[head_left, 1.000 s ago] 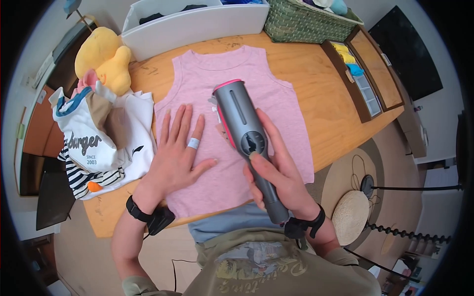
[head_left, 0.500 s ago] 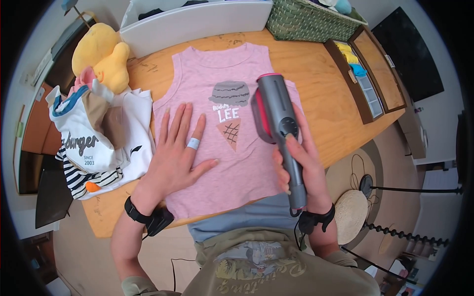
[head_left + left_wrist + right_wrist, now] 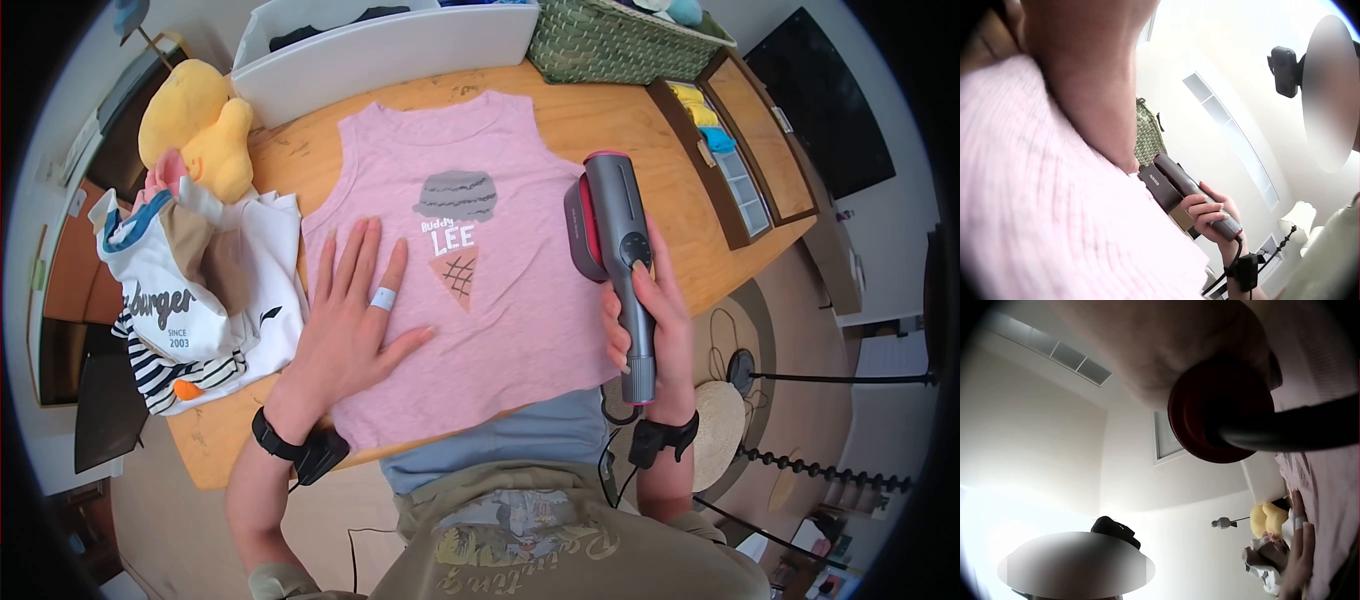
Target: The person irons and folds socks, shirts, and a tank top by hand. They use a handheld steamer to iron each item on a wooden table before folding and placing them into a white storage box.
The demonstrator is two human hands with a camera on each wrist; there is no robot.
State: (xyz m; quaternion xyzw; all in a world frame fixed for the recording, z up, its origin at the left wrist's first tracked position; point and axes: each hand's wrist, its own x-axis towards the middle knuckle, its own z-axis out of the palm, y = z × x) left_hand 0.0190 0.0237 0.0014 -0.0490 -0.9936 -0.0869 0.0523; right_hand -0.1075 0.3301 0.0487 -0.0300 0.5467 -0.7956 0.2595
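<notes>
A pink sleeveless top (image 3: pixel 400 370) with an ice-cream print lies spread on the wooden table. My left hand (image 3: pixel 345 325) rests flat on its left side, fingers straight and spread. My right hand (image 3: pixel 660 320) grips the handle of a grey and red handheld steamer (image 3: pixel 622 220) at the top's right edge. In the left wrist view the right hand (image 3: pixel 1213 215) holds the steamer (image 3: pixel 1179 181), its head by the pink cloth (image 3: pixel 1085 219). The right wrist view shows the round red handle end (image 3: pixel 1185 419) with a black cord.
A heap of clothes (image 3: pixel 170 290) and a yellow plush toy (image 3: pixel 200 130) lie at the left. Along the back stand a white bin (image 3: pixel 390 60) and a green woven basket (image 3: pixel 610 50). An open wooden box (image 3: pixel 730 180) sits at the right.
The steamer, gripped in my right hand, has moved right from over the print to the top's right edge, uncovering the ice-cream picture. My left hand has stayed on the cloth.
</notes>
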